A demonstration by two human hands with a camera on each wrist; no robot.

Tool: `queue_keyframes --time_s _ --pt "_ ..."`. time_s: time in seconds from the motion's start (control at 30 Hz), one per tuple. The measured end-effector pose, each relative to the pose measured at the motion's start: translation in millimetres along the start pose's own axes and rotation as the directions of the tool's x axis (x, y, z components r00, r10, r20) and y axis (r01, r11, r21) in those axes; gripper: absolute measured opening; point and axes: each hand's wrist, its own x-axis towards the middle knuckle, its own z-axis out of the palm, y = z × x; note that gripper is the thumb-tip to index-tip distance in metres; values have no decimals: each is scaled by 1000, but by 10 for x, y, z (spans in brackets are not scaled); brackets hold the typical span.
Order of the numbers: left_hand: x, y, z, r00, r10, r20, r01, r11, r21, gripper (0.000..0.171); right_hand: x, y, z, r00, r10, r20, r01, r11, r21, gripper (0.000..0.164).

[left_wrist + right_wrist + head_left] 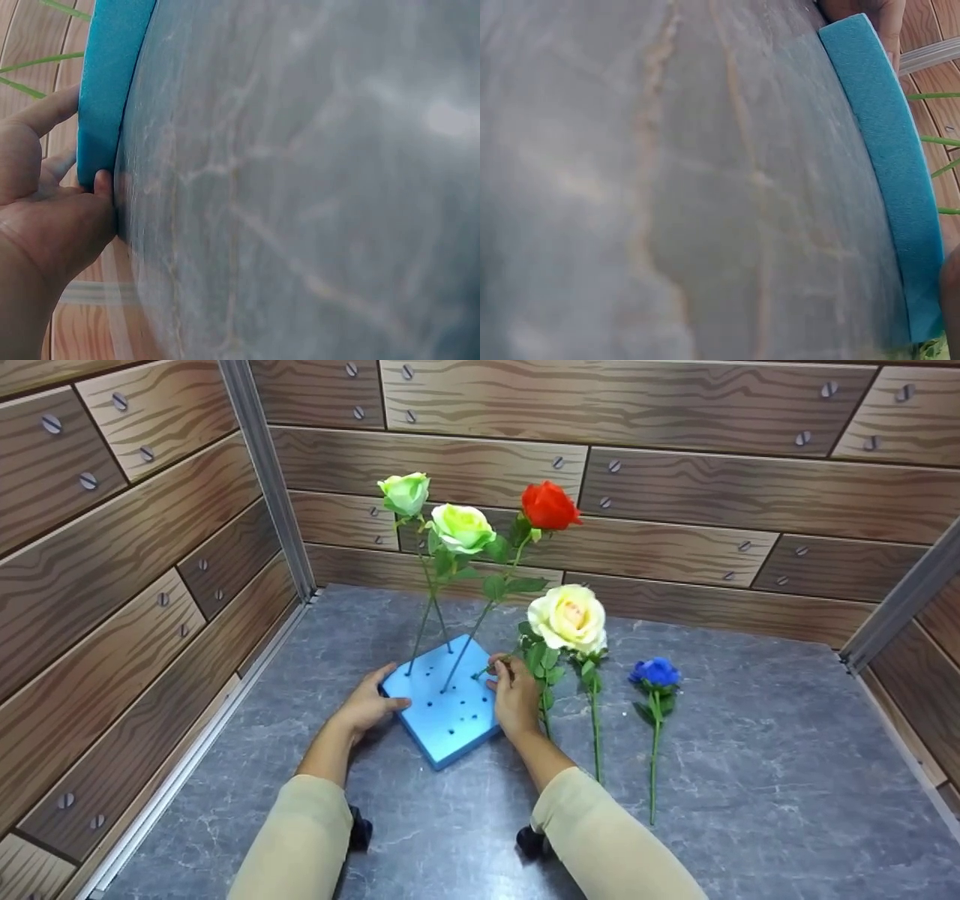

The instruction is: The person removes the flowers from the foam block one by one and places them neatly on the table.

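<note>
A light-blue foam block (442, 735) with several small holes lies on the grey tabletop. My left hand (369, 703) grips its left corner, thumb over the top face; the left wrist view shows the hand (56, 217) around the block's end. At the block's right side my right hand (517, 697) pinches a green flower stem (484, 669) whose lower end meets the top face by a hole. This stem leans right toward a cream rose (568, 619); leaves and hand hide how they join. Two pale-green roses (463, 529) and a red rose (551, 505) stand in the block.
Right of the block, green stems (596, 727) lie below the cream rose. Farther right lies a blue flower (655, 672) with its stem toward me. Wood-patterned walls (480, 457) enclose the table at the back and sides.
</note>
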Motion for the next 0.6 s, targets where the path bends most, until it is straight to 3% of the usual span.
queue_keyframes --time_s 0.6 --pt "-29 27 -11 1000 0 19 0 1000 18 88 -17 -135 -156 999 50 14 -50 998 32 23"
